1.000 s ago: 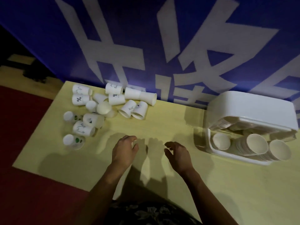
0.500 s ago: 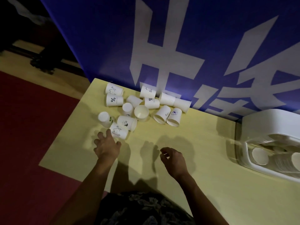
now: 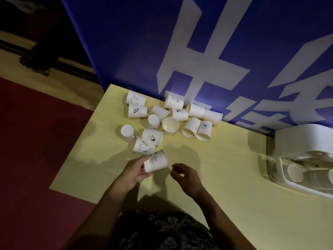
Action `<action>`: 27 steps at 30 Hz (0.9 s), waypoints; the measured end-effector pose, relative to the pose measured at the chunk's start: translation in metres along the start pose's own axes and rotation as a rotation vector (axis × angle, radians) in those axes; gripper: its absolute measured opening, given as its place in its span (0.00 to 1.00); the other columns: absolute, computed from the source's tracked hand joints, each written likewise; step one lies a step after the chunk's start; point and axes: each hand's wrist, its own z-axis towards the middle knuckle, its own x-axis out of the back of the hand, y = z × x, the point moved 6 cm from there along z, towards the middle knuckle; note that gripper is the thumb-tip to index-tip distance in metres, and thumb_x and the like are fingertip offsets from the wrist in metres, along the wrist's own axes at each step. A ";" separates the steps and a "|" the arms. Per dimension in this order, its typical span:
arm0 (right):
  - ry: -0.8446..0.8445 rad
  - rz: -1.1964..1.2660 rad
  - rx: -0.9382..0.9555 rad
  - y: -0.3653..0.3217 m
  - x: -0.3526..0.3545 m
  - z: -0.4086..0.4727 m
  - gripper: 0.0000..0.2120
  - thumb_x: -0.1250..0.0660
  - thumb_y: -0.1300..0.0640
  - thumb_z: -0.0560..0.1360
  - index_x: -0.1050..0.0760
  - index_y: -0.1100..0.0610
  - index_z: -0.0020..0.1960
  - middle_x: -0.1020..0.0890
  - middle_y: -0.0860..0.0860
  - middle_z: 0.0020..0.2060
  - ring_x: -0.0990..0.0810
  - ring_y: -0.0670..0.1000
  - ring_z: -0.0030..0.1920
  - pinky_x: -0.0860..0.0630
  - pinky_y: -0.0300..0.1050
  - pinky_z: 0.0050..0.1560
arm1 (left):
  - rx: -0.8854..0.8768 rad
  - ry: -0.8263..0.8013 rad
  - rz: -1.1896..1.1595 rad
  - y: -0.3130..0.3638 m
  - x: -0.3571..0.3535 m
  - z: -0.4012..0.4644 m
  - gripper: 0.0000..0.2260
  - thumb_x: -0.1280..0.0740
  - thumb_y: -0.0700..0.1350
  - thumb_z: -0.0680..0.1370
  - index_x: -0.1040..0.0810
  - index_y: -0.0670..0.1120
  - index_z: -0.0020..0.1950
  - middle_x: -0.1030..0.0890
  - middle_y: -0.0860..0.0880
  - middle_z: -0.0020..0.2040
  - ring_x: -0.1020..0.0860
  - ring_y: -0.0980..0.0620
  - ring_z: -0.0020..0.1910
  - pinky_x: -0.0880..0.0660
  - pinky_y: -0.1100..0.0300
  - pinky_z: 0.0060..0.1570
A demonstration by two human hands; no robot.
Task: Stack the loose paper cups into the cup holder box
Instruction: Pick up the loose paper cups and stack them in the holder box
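Note:
Several loose white paper cups lie scattered at the far left of the yellow table, most on their sides, some with printed drawings. My left hand grips one paper cup lying on its side just in front of the pile. My right hand hovers close to the right of that cup, fingers curled and apart, holding nothing. The white cup holder box sits at the right edge, with stacked cups showing in its open front.
A blue banner with large white characters stands along the table's far edge behind the cups. Red floor lies to the left of the table. My patterned clothing shows at the bottom.
My left hand reached into the pile and now holds a cup, drawn back toward me. My right hand has stayed near the middle. The view has shifted left, pushing the box to the edge.

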 end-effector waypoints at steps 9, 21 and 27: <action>0.256 -0.095 0.113 -0.022 0.005 0.006 0.04 0.29 0.53 0.75 0.18 0.52 0.44 0.22 0.47 0.42 0.25 0.49 0.45 0.29 0.43 0.45 | -0.349 0.233 0.498 0.020 0.010 0.004 0.06 0.31 0.47 0.76 0.21 0.46 0.48 0.18 0.44 0.47 0.19 0.44 0.46 0.23 0.51 0.48; 0.296 -0.124 0.013 -0.015 0.028 -0.010 0.10 0.35 0.56 0.77 0.23 0.59 0.39 0.22 0.53 0.32 0.25 0.55 0.33 0.30 0.48 0.33 | -0.667 0.406 0.956 0.050 0.011 0.038 0.05 0.32 0.40 0.74 0.23 0.43 0.49 0.20 0.44 0.45 0.22 0.41 0.45 0.30 0.55 0.41; 0.340 -0.150 -0.016 -0.003 0.043 -0.019 0.11 0.35 0.56 0.77 0.26 0.60 0.39 0.24 0.57 0.32 0.27 0.59 0.34 0.32 0.52 0.32 | -0.930 0.258 1.068 0.041 -0.027 0.003 0.05 0.30 0.36 0.72 0.24 0.44 0.42 0.24 0.47 0.39 0.24 0.45 0.38 0.25 0.54 0.37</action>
